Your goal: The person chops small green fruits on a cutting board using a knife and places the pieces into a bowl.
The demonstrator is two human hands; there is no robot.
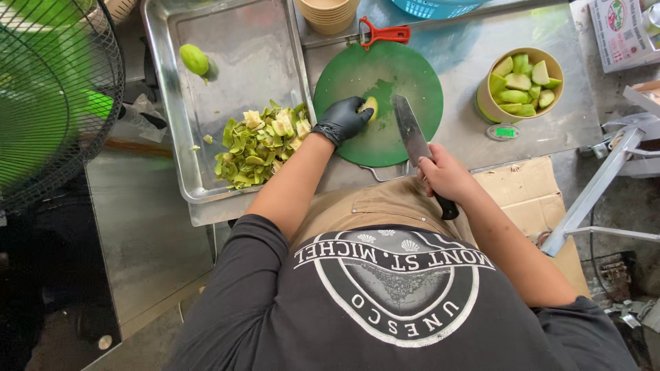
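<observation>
My left hand (342, 119), in a black glove, holds a piece of green fruit (371, 106) down on a round green cutting board (405, 75). My right hand (445, 174), bare, grips the black handle of a large kitchen knife (410, 129). The blade lies over the board just right of the fruit piece, its tip close to it. A paper bowl (488, 106) filled with several cut green fruit wedges (522, 84) stands on the steel counter to the right of the board.
A metal tray (240, 41) at the left holds a whole green fruit (194, 59) and a pile of peelings (258, 144). A red peeler (383, 33), stacked paper bowls (330, 14), a small scale (504, 132) and a green fan (48, 89) are nearby.
</observation>
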